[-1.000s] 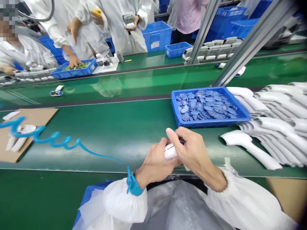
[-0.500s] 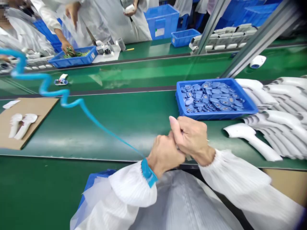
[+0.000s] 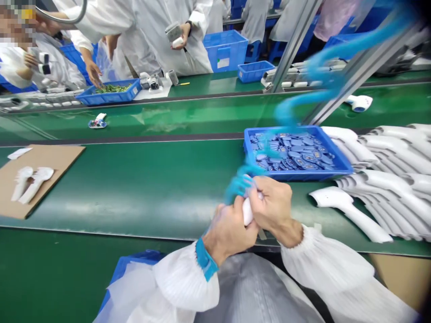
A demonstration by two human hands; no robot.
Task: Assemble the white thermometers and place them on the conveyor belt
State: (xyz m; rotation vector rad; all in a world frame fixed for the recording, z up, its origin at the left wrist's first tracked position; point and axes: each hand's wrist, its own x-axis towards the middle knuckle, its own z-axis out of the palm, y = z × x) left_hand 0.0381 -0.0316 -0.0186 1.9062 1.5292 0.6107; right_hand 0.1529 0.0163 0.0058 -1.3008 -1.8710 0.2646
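Note:
My left hand (image 3: 232, 231) and my right hand (image 3: 274, 204) meet in front of my body, fingers closed around one small white plastic part (image 3: 248, 211). Only a short rounded piece of it shows between the hands; the rest is covered by fingers. A blue strap (image 3: 206, 260) circles my left wrist. Blurred by motion, a blue coiled cord (image 3: 289, 110) runs from near my hands up to the upper right. Just beyond my right hand is a blue tray (image 3: 348, 168) of blue oval parts (image 3: 299, 150). One white pistol-shaped housing (image 3: 350, 208) lies to its right.
Stacked white housings (image 3: 404, 179) cover the right of the green bench (image 3: 151, 188). Cardboard (image 3: 63, 166) with two white shell halves (image 3: 35, 179) lies at left. A metal post (image 3: 292, 45) rises beyond the tray. Co-workers in white coats (image 3: 168, 31) stand across the belt.
The coiled cord has swung from the left side over to the right. My fingers have shifted, and the white part now shows between them. The view has tilted slightly upward.

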